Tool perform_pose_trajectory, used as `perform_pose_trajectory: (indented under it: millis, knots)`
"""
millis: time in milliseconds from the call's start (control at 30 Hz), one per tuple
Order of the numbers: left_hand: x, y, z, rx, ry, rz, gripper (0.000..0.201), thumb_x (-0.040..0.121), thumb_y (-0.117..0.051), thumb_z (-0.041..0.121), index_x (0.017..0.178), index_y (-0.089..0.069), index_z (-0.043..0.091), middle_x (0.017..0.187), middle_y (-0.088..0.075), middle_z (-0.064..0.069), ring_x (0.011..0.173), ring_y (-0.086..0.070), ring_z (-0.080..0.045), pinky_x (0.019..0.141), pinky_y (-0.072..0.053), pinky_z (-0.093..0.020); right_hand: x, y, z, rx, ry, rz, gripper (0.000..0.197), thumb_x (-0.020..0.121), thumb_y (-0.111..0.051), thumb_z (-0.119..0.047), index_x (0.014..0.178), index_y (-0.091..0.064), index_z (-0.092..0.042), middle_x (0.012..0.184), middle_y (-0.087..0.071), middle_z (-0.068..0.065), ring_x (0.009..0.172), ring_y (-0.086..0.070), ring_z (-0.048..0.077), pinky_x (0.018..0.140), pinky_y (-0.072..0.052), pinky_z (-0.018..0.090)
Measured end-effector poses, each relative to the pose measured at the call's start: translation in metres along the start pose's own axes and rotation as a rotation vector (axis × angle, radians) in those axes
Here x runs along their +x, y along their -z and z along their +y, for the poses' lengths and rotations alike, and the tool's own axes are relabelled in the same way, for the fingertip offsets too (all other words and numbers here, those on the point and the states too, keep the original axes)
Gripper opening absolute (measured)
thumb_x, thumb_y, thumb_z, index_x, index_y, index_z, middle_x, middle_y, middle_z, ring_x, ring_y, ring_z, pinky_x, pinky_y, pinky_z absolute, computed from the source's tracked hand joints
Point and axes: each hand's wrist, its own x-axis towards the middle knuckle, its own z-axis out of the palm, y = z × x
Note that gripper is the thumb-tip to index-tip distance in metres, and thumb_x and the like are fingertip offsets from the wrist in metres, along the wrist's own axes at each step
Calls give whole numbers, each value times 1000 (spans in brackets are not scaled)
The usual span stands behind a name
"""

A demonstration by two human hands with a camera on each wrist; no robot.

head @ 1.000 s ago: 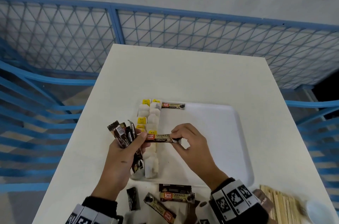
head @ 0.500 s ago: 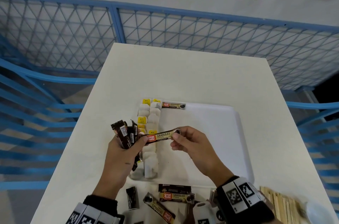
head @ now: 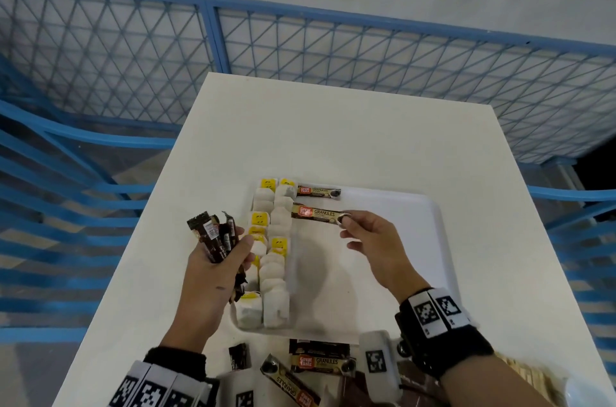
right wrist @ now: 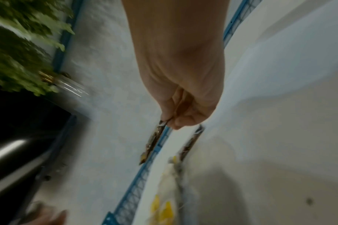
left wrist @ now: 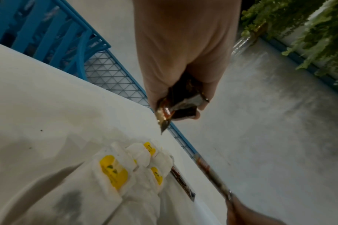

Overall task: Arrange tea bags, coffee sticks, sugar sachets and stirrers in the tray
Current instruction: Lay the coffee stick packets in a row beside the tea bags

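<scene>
Right hand [head: 373, 240] has carried one coffee stick [head: 316, 214] away from the left hand and out over the tray [head: 393, 273]; earlier both hands were on it beside the bundle. Right grip: thumb and fingertips pinch the stick's right end, and its left end reaches the tea bags [head: 271, 260]. It hangs just nearer than the first coffee stick [head: 318, 192], which lies at the tray's far edge. Whether it touches the tray yet is unclear. Left hand [head: 213, 270] stays wrapped around a bundle of coffee sticks [head: 216, 236] over the tray's left edge, grip closed tight. Tea bags fill two rows along the tray's left side. Likely meaning: the second stick is about to be laid parallel to the first. More sticks [head: 321, 365] wait at the desk's [head: 333, 126] near edge, stirrers [head: 520, 376] at the near right corner.
</scene>
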Motion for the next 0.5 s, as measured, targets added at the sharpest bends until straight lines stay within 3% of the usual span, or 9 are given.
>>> perform_pose_trajectory:
  millis: [100,200,333,500]
  knots:
    - [-1,3,1,-33,7,-12,12,86,-61,9,97,-62,14,71,-64,3,64,-59,-11,62,-54,-14,27,7,6,-81,-19,131,8,85,-64,-6,85,-63,-14,77,-67,-1,64,-57,11,57,-43,20]
    - [1,6,-1,-43,16,-22,15,86,-61,11,101,-63,15,65,-64,7,62,-60,-9,63,-54,-14,51,10,13,-176,-29,207,10,83,-67,-9,79,-61,-15,72,-63,-2,63,-53,10,56,-39,20]
    - [4,11,-2,-62,25,0,18,85,-61,8,103,-63,14,69,-66,4,67,-64,-12,64,-55,-14,72,5,22,-286,-9,254,13,80,-71,-14,73,-61,-18,65,-60,-2,64,-54,12,62,-42,22]
    - [7,14,-3,-71,34,10,20,84,-63,8,103,-62,12,79,-68,-2,71,-66,-16,68,-56,-16,81,-9,24,-433,30,313,9,80,-71,-19,82,-67,-11,76,-62,0,77,-55,15,74,-44,26]
